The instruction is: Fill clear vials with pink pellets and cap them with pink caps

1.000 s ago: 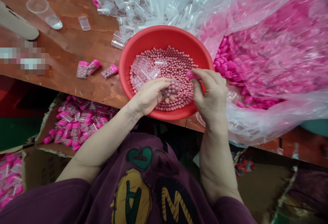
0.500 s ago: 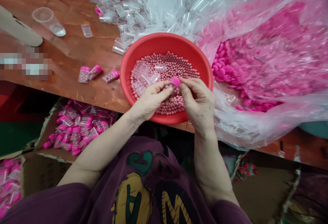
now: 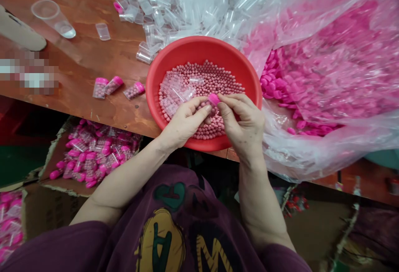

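Over a red basin (image 3: 204,42) of small pink beads (image 3: 215,74), my left hand (image 3: 185,122) is closed around a small clear bottle, largely covered by the fingers. Its bright pink cap (image 3: 213,99) is pinched between the thumb and forefinger of my right hand (image 3: 241,122). The cap sits at the bottle's mouth; how tightly, I cannot tell. Several clear empty bottles (image 3: 177,91) lie on the beads at the basin's left side. Left of the basin, capped bead-filled bottles (image 3: 134,91) lie on the wooden table (image 3: 75,64).
Clear empty bottles (image 3: 199,6) are heaped behind the basin. A plastic bag (image 3: 327,64) of pink caps (image 3: 274,83) spreads to the right. A clear cup (image 3: 54,16) lies at the left. Below the table edge, a cardboard box (image 3: 52,151) holds many filled bottles (image 3: 93,151).
Both hands keep the same grip on the bottle and its cap, with hardly any finger movement. The view has shifted slightly.
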A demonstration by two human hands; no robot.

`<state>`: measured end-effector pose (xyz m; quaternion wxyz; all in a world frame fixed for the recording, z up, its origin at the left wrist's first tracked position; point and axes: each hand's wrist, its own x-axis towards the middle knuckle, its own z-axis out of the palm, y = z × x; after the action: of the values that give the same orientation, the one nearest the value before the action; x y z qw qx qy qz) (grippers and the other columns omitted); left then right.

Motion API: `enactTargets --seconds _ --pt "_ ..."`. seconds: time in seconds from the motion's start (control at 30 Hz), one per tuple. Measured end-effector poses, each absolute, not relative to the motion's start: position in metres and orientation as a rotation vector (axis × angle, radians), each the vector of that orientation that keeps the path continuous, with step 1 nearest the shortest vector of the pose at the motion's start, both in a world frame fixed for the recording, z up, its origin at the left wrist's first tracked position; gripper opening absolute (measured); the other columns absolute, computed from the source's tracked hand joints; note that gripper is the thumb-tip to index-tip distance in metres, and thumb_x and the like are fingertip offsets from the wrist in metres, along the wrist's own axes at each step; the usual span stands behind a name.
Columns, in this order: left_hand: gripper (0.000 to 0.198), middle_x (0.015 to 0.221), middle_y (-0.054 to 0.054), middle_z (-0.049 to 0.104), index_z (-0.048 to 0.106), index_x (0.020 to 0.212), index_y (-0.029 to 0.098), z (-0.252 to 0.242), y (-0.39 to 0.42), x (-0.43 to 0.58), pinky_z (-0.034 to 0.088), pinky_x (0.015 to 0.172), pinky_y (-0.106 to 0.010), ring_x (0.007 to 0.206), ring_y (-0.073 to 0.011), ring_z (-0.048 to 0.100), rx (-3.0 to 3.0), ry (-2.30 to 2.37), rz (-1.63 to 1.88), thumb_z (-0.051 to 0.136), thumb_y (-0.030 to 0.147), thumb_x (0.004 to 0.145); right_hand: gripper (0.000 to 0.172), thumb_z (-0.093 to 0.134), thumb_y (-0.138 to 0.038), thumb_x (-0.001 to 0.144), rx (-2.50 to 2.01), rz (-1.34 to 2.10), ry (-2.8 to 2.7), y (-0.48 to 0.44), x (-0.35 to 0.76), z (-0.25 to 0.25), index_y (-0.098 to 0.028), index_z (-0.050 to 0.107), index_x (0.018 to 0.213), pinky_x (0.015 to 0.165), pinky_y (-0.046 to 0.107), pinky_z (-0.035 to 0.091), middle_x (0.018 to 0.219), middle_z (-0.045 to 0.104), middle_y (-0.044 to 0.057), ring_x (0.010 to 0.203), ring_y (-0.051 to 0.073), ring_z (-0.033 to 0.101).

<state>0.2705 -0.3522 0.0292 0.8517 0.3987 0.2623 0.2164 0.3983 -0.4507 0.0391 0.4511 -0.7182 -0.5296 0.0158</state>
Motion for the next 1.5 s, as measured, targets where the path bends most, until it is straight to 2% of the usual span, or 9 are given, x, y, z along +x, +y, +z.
enactTargets --seconds 0.33,0.47,0.6,0.73,0.83,0.93,1.1,1.27,1.5 --pt "0.006 0.080 0.002 0.064 0.073 0.099 0.018 0.027 -0.353 0.272 0.048 0.064 -0.019 0.066 -0.0067 0.054 0.875 0.645 0.543 0.076 0.021 0.095 0.042 0.047 -0.020 0.107 -1.758 -0.029 -1.498 -0.454 0.387 0.029 -0.025 0.070 0.141 0.105 0.052 0.065 0.128 0.074 0.013 0.120 0.028 0.073" --pt "0.012 0.081 0.002 0.065 0.075 0.100 0.019 0.027 -0.352 0.271 0.045 0.061 -0.021 0.066 -0.0073 0.053 0.884 0.572 0.533 0.079 0.028 0.094 0.036 0.060 -0.035 0.106 -1.722 0.207 -1.417 -0.457 0.412 0.035 -0.034 0.067 0.141 0.095 0.046 0.068 0.130 0.073 0.007 0.109 0.024 0.073" --pt "0.023 0.083 0.001 0.068 0.078 0.096 0.018 0.025 -0.353 0.270 0.050 0.069 -0.023 0.071 -0.0089 0.059 0.881 0.528 0.540 0.087 0.037 0.087 0.045 0.068 -0.053 0.103 -1.674 0.223 -1.135 -0.453 0.423 0.032 -0.037 0.059 0.144 0.084 0.041 0.069 0.122 0.074 0.007 0.093 0.022 0.072" --pt "0.027 0.083 0.000 0.072 0.081 0.093 0.016 0.024 -0.354 0.271 0.053 0.073 -0.023 0.076 -0.0098 0.062 0.880 0.559 0.566 0.093 0.035 0.078 0.037 0.065 -0.047 0.105 -1.712 0.197 -1.320 -0.453 0.411 0.035 -0.028 0.067 0.136 0.104 0.051 0.064 0.124 0.074 0.009 0.115 0.026 0.073" --pt "0.029 0.077 0.001 0.071 0.080 0.088 0.015 0.027 -0.355 0.272 0.052 0.066 -0.021 0.070 -0.0094 0.062 0.853 0.612 0.537 0.096 0.033 0.073 0.062 0.076 -0.048 0.095 -1.821 0.183 -1.557 -0.458 0.402 0.040 -0.028 0.059 0.151 0.116 0.059 0.056 0.142 0.067 0.013 0.134 0.034 0.064" --pt "0.032 0.076 0.001 0.072 0.079 0.089 0.016 0.030 -0.355 0.272 0.054 0.062 -0.022 0.068 -0.0110 0.066 0.801 0.634 0.496 0.097 0.037 0.073 0.087 0.084 -0.047 0.085 -1.925 0.103 -1.641 -0.459 0.395 0.034 -0.023 0.048 0.160 0.117 0.067 0.051 0.150 0.061 0.019 0.140 0.041 0.058" --pt "0.041 0.068 0.002 0.069 0.074 0.081 0.016 0.033 -0.356 0.272 0.052 0.057 -0.021 0.060 -0.0089 0.061 0.801 0.644 0.499 0.101 0.043 0.066 0.073 0.069 -0.026 0.088 -1.880 -0.170 -1.575 -0.447 0.385 0.009 -0.018 0.046 0.157 0.110 0.063 0.056 0.137 0.064 0.021 0.128 0.038 0.063" --pt "0.042 0.067 0.003 0.069 0.075 0.090 0.016 0.030 -0.356 0.271 0.049 0.052 -0.021 0.057 -0.0104 0.062 0.827 0.684 0.488 0.099 0.043 0.067 0.059 0.065 -0.024 0.088 -1.834 -0.313 -1.552 -0.436 0.381 0.003 -0.019 0.052 0.145 0.097 0.055 0.061 0.120 0.065 0.015 0.112 0.033 0.065" --pt "0.013 0.093 -0.003 0.079 0.079 0.093 0.015 0.016 -0.357 0.275 0.057 0.078 -0.024 0.083 -0.0131 0.069 1.080 0.641 0.646 0.081 0.023 0.082 0.040 0.060 -0.023 0.094 -1.922 -0.464 -1.498 -0.438 0.370 0.002 -0.015 0.057 0.133 0.090 0.052 0.059 0.110 0.066 0.016 0.103 0.032 0.064"
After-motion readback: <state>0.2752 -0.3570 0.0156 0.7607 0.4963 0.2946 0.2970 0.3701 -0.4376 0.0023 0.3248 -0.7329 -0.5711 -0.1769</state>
